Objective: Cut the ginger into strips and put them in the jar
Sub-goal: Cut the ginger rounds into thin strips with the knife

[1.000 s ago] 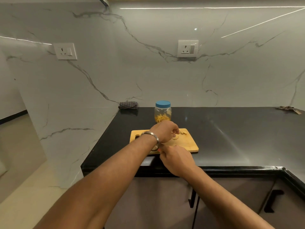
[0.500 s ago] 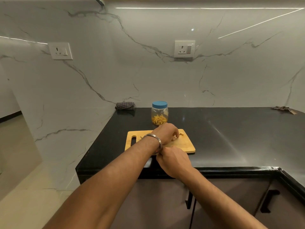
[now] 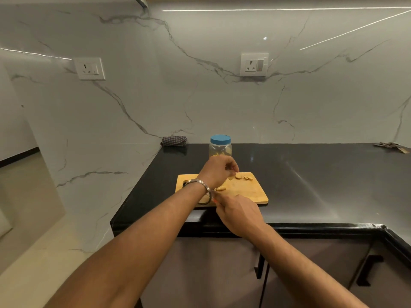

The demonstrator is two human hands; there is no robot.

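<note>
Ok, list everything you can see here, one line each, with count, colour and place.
Clear plastic jar: one, blue lid on, yellow strips inside, behind the board.
Wooden cutting board: one, tan, on the black countertop.
Ginger pieces: a few, yellowish, on the board's far side.
Checked cloth: one, dark, at the wall corner.
Wall sockets: two, white, on the marble wall.
Left hand: fingers curled above the board, steel bangle on the wrist.
Right hand: at the board's near edge, grip hidden.

Head camera looks forward and down over the counter (image 3: 311, 185).
</note>
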